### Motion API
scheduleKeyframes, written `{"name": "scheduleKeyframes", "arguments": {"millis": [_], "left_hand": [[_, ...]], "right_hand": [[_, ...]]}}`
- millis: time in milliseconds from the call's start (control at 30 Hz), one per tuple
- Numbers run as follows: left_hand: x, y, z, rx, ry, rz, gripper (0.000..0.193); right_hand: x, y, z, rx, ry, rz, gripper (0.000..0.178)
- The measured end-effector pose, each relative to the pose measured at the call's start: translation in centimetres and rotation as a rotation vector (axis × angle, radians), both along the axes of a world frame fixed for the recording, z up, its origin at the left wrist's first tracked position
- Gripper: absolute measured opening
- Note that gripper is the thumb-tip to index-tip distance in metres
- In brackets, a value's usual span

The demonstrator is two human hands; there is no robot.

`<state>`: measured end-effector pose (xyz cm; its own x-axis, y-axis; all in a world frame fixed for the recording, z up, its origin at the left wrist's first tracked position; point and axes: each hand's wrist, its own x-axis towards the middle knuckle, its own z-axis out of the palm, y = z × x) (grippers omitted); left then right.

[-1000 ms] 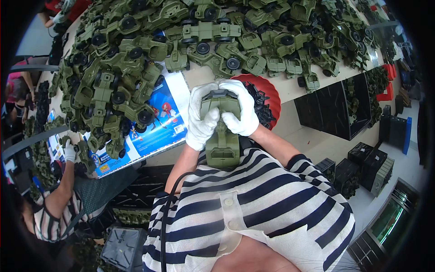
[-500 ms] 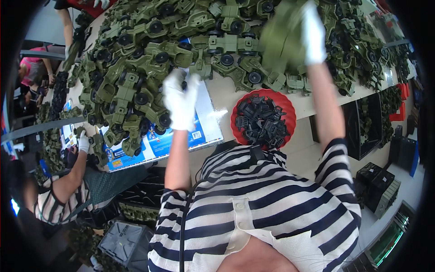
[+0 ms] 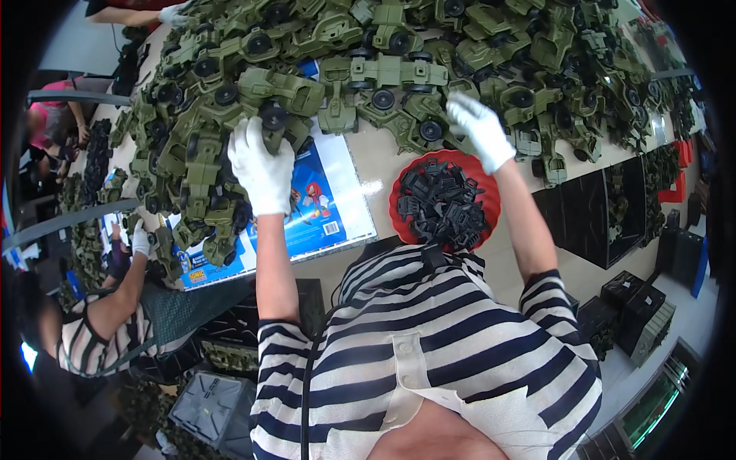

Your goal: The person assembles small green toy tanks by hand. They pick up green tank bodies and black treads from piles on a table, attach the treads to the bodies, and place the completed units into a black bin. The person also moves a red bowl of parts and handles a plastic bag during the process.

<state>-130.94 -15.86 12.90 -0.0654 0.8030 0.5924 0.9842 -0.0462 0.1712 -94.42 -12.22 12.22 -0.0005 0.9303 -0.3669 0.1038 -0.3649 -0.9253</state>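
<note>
My left hand, in a white glove, has its fingers curled at the black wheel of a green toy jeep at the near edge of the heap. Part of its grip is hidden behind the glove. My right hand, also gloved, hovers with outstretched fingers beside the heap, just above the red bowl; nothing shows in it. Small black plastic parts fill that bowl. Green toy vehicles with black wheels are piled across the table before me.
Under the heap's left part lies a blue and white printed sheet. At the left, a co-worker's gloved hand is among more toys; another gloved hand reaches in at the far left. Black crates stand at the lower right.
My right hand has come down from the far right, and the blurred green toy it held is out of it. My left hand has moved left, and the jeep by it has shifted slightly nearer.
</note>
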Motion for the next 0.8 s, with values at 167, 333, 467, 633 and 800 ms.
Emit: {"name": "scheduleKeyframes", "arguments": {"millis": [167, 333, 467, 633, 800], "left_hand": [[4.1, -5.9, 1.6, -0.066, 0.052, -0.048, 0.06], [7.4, -8.4, 1.8, -0.233, 0.072, -0.228, 0.05], [10.1, -11.1, 0.7, -0.306, 0.144, -0.243, 0.057], [13.2, -9.3, 0.2, -0.58, 0.019, -0.048, 0.073], [11.0, -4.8, -4.6, -0.878, -0.193, 0.189, 0.083]], "right_hand": [[-0.2, -4.1, -3.6, -0.053, 0.056, -0.032, 0.039], [1.1, -5.8, -4.1, 0.055, -0.099, -0.021, 0.034], [2.5, -6.5, -4.5, 0.189, -0.325, 0.014, 0.032], [4.1, -7.6, -4.9, 0.18, -0.477, 0.05, 0.036], [4.2, -8.6, -2.8, -0.086, -0.637, 0.199, 0.038]]}}
